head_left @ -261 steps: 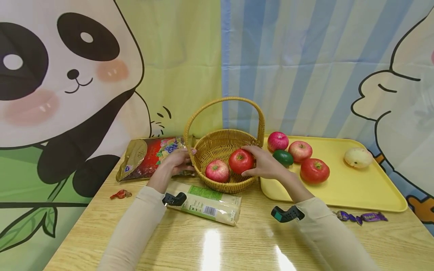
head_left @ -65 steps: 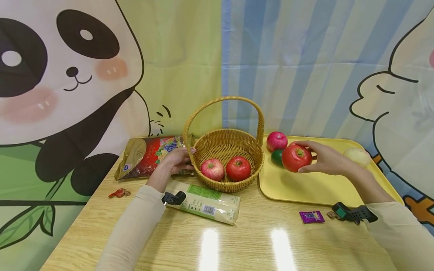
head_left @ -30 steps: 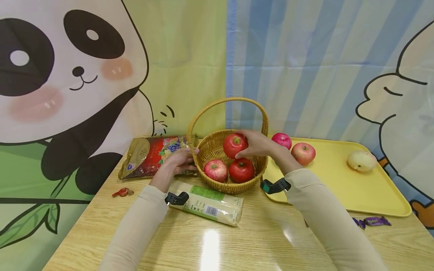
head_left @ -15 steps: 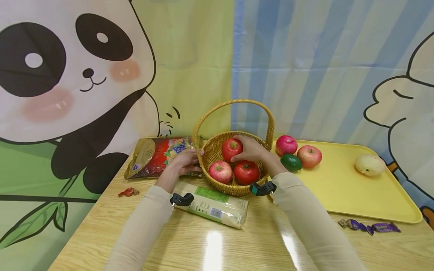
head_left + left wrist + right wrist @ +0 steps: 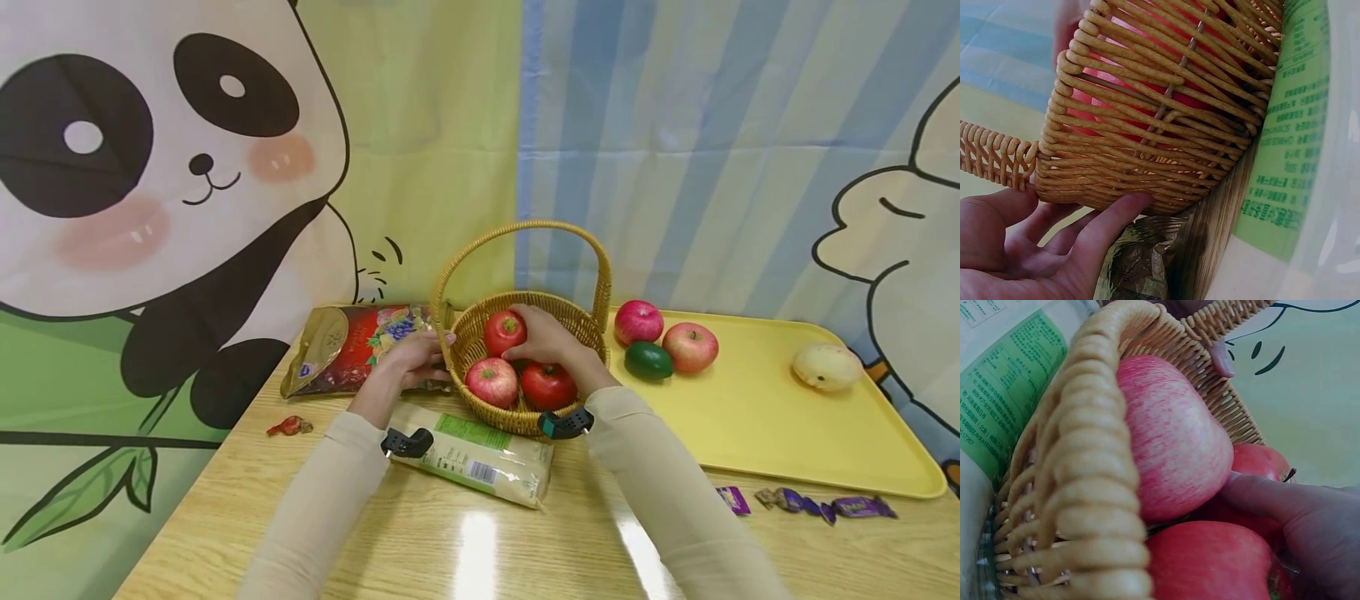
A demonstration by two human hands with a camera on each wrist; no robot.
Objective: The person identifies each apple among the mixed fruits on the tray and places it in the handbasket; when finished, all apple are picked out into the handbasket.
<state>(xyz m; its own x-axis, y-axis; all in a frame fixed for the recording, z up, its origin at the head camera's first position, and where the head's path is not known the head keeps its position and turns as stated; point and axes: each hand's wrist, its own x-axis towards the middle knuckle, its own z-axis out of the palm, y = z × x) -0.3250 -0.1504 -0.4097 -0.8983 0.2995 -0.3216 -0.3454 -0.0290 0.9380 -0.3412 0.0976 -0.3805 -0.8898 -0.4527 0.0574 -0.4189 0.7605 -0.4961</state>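
In the head view, my right hand (image 5: 551,337) is inside the wicker basket (image 5: 521,422), holding a red apple (image 5: 505,333) at the back left. In the right wrist view, my thumb presses that apple's (image 5: 1260,459) side; its underside is hidden. Two more apples lie in front: a pink-streaked apple (image 5: 491,382) on the left and a darker red apple (image 5: 548,387) on the right. My left hand (image 5: 411,360) grips the basket's left rim beside the handle. In the left wrist view, fingers (image 5: 1107,225) lie along the outer wall.
Right of the basket, a yellow tray (image 5: 780,433) bears a magenta apple (image 5: 638,322), a pink apple (image 5: 690,347), a dark green oval fruit (image 5: 648,361) and a pale yellow fruit (image 5: 827,367). A red bag (image 5: 360,346), a noodle-like packet (image 5: 480,454) and wrapped candies (image 5: 862,507) surround it.
My right hand has carried the held red apple from the tray into the basket and lowered it at the back left. The left hand keeps hold of the rim; the head view has shifted slightly.
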